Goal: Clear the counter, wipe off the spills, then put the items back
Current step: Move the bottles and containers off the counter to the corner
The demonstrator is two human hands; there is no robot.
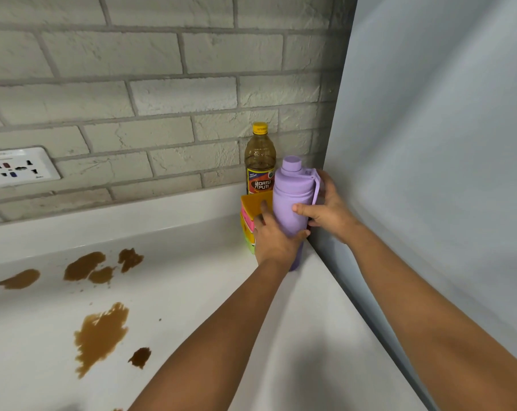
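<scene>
The right hand (325, 210) wraps the upper body of the purple bottle (293, 200), thumb across its front and fingers curled behind near the carry loop. The left hand (273, 235) grips the same bottle lower down, thumb on its near side, fingers reaching round the far side next to the stack of sponges (250, 221). The bottle stands upright in the far right corner of the worktop (192, 262), close against the grey panel (429, 143) on the right. Whether its base rests on the surface or is just lifted I cannot tell, since the left wrist covers it.

Behind it, against the brick wall (132, 99), stands a vinegar bottle (259, 161) with a yellow cap, and the sponges sit just beside both bottles. Brown spills (100, 333) lie well apart from this group, toward the left and near edge, with more patches further back.

This looks like the clearing step: things gathered in the corner so the stained area is free. The spills are not yet wiped. The next move calls for letting go of the bottle once it stands steady, then taking a sponge from the stack without knocking the vinegar bottle, and carrying it over to the stains.
</scene>
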